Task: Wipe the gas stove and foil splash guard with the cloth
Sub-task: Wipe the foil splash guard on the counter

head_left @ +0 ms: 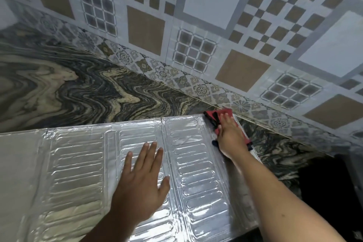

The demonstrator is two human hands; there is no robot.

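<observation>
While the left hand [144,179] lies flat and spread, grasping nothing, on the embossed silver foil splash guard [82,173] to steady it, the right hand [228,135] presses a red cloth with dark trim [218,118] against the guard's far right corner, palm down over the fabric. Step in hand, by judgement: wiping the foil panel; the gas stove is not visible. The next stroke calls for light pressure, as thin foil likely buckles. Swirled marble counter [78,88] lies open beyond the top edge; the patterned tiled wall [196,25] stands near the cloth.
</observation>
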